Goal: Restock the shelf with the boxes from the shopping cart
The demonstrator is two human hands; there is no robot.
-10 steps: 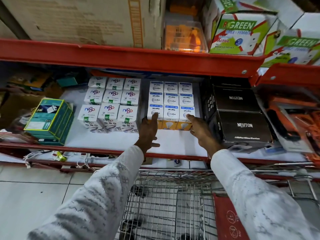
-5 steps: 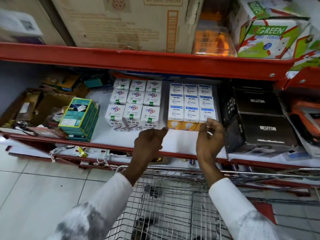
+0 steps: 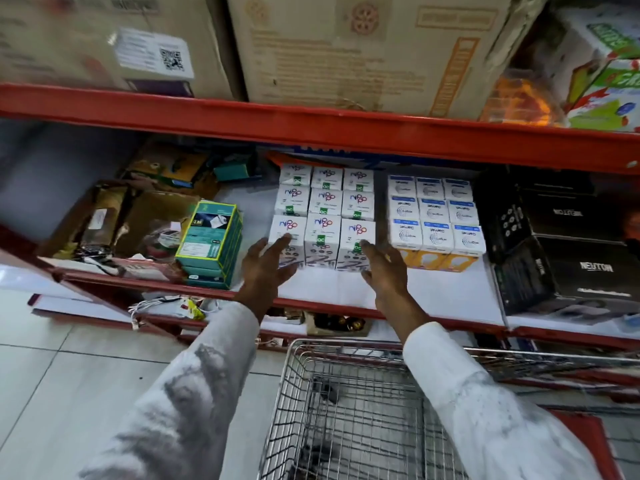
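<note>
On the white shelf [image 3: 450, 299] stand two blocks of small boxes: white boxes with a coloured logo [image 3: 323, 209] on the left and white-and-orange bulb boxes [image 3: 434, 220] on the right. My left hand [image 3: 266, 268] reaches with spread fingers to the front left corner of the logo block. My right hand [image 3: 384, 271] is open at that block's front right corner, its fingertips touching the front box. Neither hand holds a box. The wire shopping cart [image 3: 346, 410] below shows no boxes in its visible part.
A stack of green boxes [image 3: 209, 240] stands left of the logo block. Black boxes [image 3: 568, 247] fill the shelf's right. Brown packages and clutter lie far left. The red beam [image 3: 311, 129] of the upper shelf carries large cartons. Grey floor tiles lie lower left.
Both hands left the bulb boxes and moved left to the front corners of the logo block. The view shifted left too.
</note>
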